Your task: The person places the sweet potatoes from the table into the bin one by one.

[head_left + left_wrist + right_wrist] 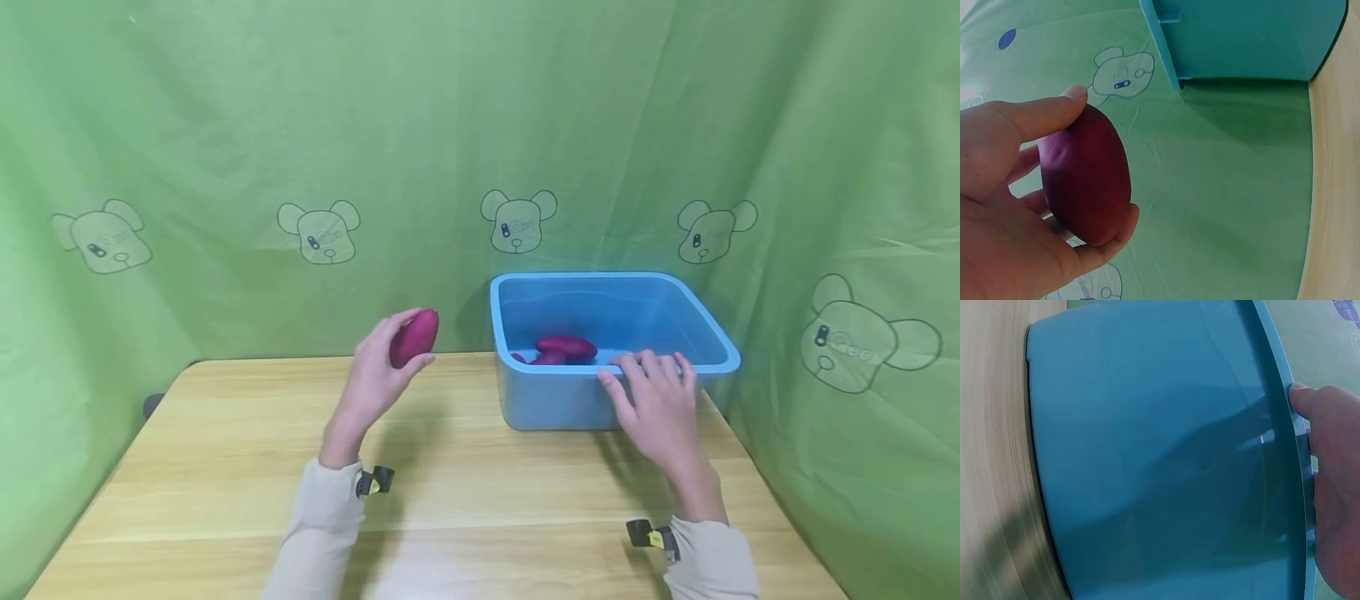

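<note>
My left hand [375, 367] holds a smooth purple-red sweet potato [416, 337] up above the table, left of the blue plastic bin [570, 404]. In the left wrist view, thumb and fingers close round the two ends of this sweet potato [1088, 178]. My right hand [660, 408] grips the near rim of the bin toward its right end, fingers hooked over the edge. Seen from the right wrist, the thumb presses at the rim [1297, 425]. Inside the bin lie more purple-red sweet potatoes [566, 348], partly hidden by the near wall.
The bin stands at the back right of the light wooden table [465, 500]. A green curtain [420, 150] printed with bear heads hangs close behind the table and along its sides. Small black cameras sit on both sleeves.
</note>
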Motion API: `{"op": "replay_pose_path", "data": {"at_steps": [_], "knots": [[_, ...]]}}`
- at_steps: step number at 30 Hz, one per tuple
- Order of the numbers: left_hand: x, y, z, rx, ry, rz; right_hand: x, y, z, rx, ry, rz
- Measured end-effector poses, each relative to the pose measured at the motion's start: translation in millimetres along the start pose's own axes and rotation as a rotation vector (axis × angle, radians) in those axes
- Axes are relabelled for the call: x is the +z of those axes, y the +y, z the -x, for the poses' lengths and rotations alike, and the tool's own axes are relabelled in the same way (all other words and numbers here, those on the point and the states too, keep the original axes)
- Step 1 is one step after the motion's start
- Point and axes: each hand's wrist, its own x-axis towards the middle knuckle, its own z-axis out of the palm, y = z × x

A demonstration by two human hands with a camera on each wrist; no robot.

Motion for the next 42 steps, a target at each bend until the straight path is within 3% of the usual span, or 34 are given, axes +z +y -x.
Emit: {"op": "replay_pose_path", "data": {"at_steps": [16,42], "knots": [[28.6,17.0,-11.1,0.05,-0.068,0.007,2.9,1.8,0.2,0.002,-0.006,-0.007],[57.4,42.4,-34.1,0.09,-0.132,-0.004,2.8,1.9,-1.0,0.002,0.001,-0.012]]}}
